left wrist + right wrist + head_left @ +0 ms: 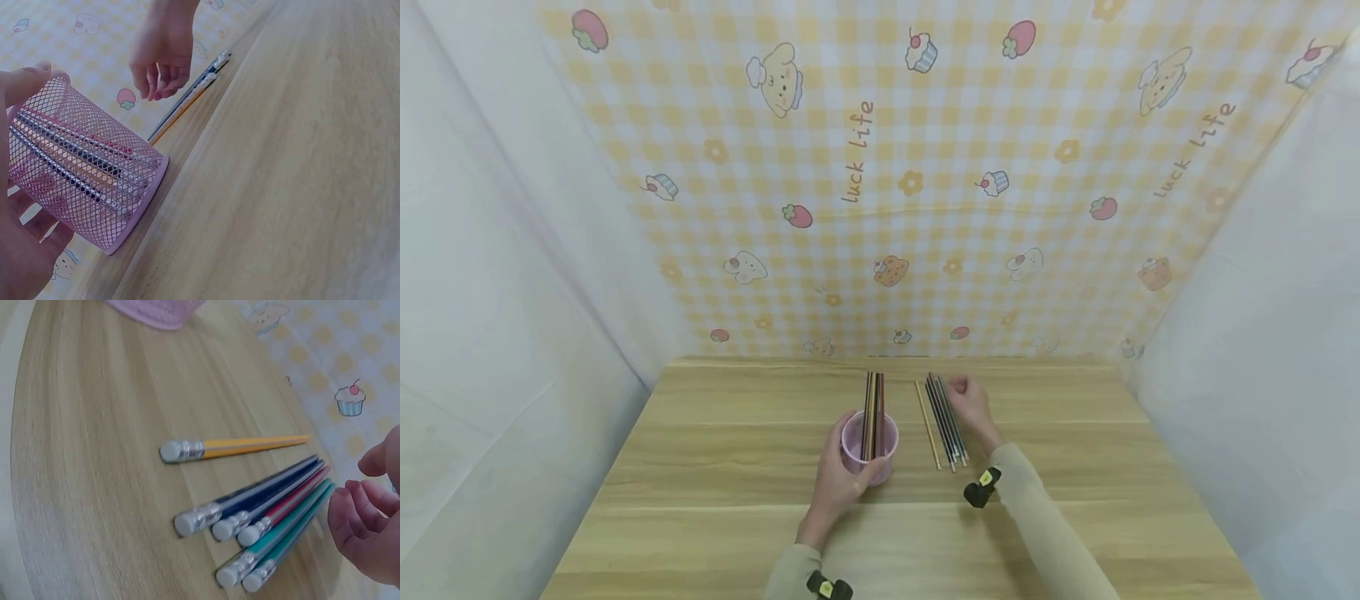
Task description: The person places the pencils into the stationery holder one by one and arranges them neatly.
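Observation:
A pink mesh pencil cup (87, 162) stands on the table with several pencils (874, 417) upright in it. My left hand (838, 475) is wrapped round the cup's side, its thumb toward the front. To the right, a yellow pencil (250, 445) lies apart from a row of dark blue, red and green pencils (269, 522), all with white eraser ends. Beside the far ends of that row is my right hand (972, 404). Its fingers are loosely bent, and a gap shows between thumb and fingertips (353, 487); nothing is visible between them.
The wooden table (737, 517) meets a yellow checked cloth (925, 242) hanging at the back. White cloth walls (497, 292) rise on the left and right.

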`<state>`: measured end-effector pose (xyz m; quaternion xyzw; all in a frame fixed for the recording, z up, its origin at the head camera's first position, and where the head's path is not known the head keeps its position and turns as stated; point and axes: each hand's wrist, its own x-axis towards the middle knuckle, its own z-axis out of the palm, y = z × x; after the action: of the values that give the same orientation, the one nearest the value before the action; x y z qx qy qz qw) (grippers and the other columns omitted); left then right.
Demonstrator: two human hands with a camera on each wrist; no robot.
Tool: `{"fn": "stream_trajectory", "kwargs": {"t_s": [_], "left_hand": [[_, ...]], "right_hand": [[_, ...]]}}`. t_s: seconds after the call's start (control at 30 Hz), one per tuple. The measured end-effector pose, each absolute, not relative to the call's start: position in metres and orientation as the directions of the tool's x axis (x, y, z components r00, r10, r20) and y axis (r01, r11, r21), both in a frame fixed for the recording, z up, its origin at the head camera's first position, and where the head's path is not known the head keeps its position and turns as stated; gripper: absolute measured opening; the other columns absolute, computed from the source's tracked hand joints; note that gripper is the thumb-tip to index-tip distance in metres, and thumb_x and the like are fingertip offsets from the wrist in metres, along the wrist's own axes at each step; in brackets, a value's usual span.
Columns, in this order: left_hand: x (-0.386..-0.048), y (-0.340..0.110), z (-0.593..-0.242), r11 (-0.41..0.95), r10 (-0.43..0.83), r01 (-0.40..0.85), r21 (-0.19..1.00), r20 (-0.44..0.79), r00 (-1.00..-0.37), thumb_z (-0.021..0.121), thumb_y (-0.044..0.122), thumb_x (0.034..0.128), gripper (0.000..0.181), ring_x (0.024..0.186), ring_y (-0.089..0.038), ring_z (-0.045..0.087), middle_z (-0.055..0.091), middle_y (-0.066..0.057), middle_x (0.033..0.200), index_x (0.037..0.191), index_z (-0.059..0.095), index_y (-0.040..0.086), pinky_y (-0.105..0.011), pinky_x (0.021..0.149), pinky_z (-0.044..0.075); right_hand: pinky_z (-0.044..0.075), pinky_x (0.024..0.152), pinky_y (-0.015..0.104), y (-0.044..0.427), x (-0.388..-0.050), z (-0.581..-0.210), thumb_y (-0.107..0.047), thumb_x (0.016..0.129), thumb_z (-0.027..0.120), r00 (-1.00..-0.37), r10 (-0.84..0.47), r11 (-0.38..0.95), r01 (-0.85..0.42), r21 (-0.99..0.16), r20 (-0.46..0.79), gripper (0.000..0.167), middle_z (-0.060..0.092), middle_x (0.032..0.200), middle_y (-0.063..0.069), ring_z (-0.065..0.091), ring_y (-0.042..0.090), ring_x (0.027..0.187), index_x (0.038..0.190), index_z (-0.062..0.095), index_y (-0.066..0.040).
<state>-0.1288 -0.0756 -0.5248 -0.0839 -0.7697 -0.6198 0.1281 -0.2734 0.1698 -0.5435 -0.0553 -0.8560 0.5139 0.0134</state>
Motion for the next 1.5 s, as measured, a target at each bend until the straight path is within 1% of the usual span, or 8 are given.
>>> {"fn": "stream_trajectory", "kwargs": {"t_s": [0.13,0.37,0.63,0.8,0.9,1.1,1.37,1.5], "left_hand": [[-0.128,-0.075,-0.525,0.211,-0.027,0.285,0.935,0.297,-0.955,0.084,0.003,0.0756,0.088,0.128,-0.051,0.053,0.050,-0.032,0.144,0.149,0.037,-0.008,-0.065,0.109,0.044],[-0.129,-0.075,-0.525,0.201,-0.019,0.296,0.934,0.305,-0.952,0.084,0.004,0.0764,0.089,0.128,-0.053,0.052,0.049,-0.033,0.144,0.150,0.036,-0.009,-0.066,0.108,0.044],[-0.128,-0.075,-0.524,0.193,-0.016,0.283,0.940,0.292,-0.956,0.083,0.004,0.0766,0.089,0.129,-0.052,0.051,0.048,-0.033,0.145,0.150,0.035,-0.008,-0.065,0.109,0.043],[-0.127,-0.074,-0.523,0.199,-0.020,0.282,0.939,0.291,-0.956,0.083,0.004,0.0766,0.088,0.129,-0.052,0.051,0.048,-0.033,0.145,0.150,0.036,-0.006,-0.065,0.109,0.043],[-0.127,-0.074,-0.523,0.195,-0.017,0.279,0.940,0.288,-0.957,0.083,0.003,0.0764,0.088,0.128,-0.052,0.051,0.048,-0.033,0.145,0.150,0.036,-0.007,-0.065,0.109,0.044],[-0.127,-0.075,-0.524,0.197,-0.015,0.272,0.942,0.280,-0.960,0.083,0.003,0.0764,0.089,0.129,-0.051,0.051,0.048,-0.033,0.145,0.150,0.035,-0.009,-0.063,0.110,0.043],[-0.128,-0.076,-0.525,0.195,-0.020,0.260,0.946,0.269,-0.963,0.084,0.004,0.0766,0.089,0.129,-0.051,0.051,0.049,-0.032,0.145,0.150,0.035,-0.007,-0.064,0.110,0.043],[-0.138,-0.077,-0.549,0.199,-0.037,0.272,0.941,0.285,-0.958,0.086,0.009,0.0763,0.090,0.130,-0.047,0.052,0.050,-0.025,0.147,0.152,0.037,0.001,-0.063,0.110,0.043]], "right_hand": [[0.058,0.082,0.041,0.172,-0.275,-0.548,-0.016,0.100,0.059,-0.995,0.099,0.494,0.074,-0.866,-0.029,0.029,0.066,0.110,0.026,0.064,0.035,0.099,0.118,0.059,0.007],[0.059,0.081,0.039,0.175,-0.279,-0.558,-0.009,0.097,0.060,-0.998,0.066,0.540,0.037,-0.841,-0.002,0.023,0.066,0.107,0.023,0.064,0.031,0.096,0.114,0.060,0.006],[0.056,0.066,0.034,0.174,-0.279,-0.559,-0.003,0.088,0.061,-0.996,0.043,0.618,-0.031,-0.786,0.073,0.017,0.066,0.092,0.019,0.063,0.027,0.079,0.102,0.063,0.007],[0.055,0.066,0.035,0.171,-0.278,-0.557,-0.003,0.086,0.063,-0.997,0.048,0.668,-0.013,-0.744,0.061,0.016,0.067,0.091,0.018,0.063,0.025,0.079,0.099,0.062,0.005],[0.054,0.065,0.033,0.169,-0.278,-0.558,-0.003,0.086,0.063,-0.998,0.057,0.692,0.011,-0.721,0.040,0.015,0.067,0.092,0.017,0.062,0.024,0.079,0.099,0.062,0.003],[0.056,0.066,0.036,0.167,-0.279,-0.560,-0.005,0.087,0.063,-0.996,0.083,0.718,0.039,-0.695,0.030,0.013,0.068,0.093,0.017,0.063,0.026,0.080,0.096,0.064,0.003],[0.055,0.064,0.031,0.165,-0.281,-0.562,-0.010,0.090,0.061,-0.995,0.103,0.707,0.070,-0.704,0.005,0.020,0.069,0.096,0.017,0.064,0.023,0.078,0.104,0.066,0.004],[0.060,0.072,0.036,0.167,-0.280,-0.560,-0.010,0.091,0.059,-0.995,0.100,0.687,0.069,-0.724,0.000,0.027,0.071,0.103,0.020,0.068,0.027,0.087,0.112,0.065,0.006]]}}
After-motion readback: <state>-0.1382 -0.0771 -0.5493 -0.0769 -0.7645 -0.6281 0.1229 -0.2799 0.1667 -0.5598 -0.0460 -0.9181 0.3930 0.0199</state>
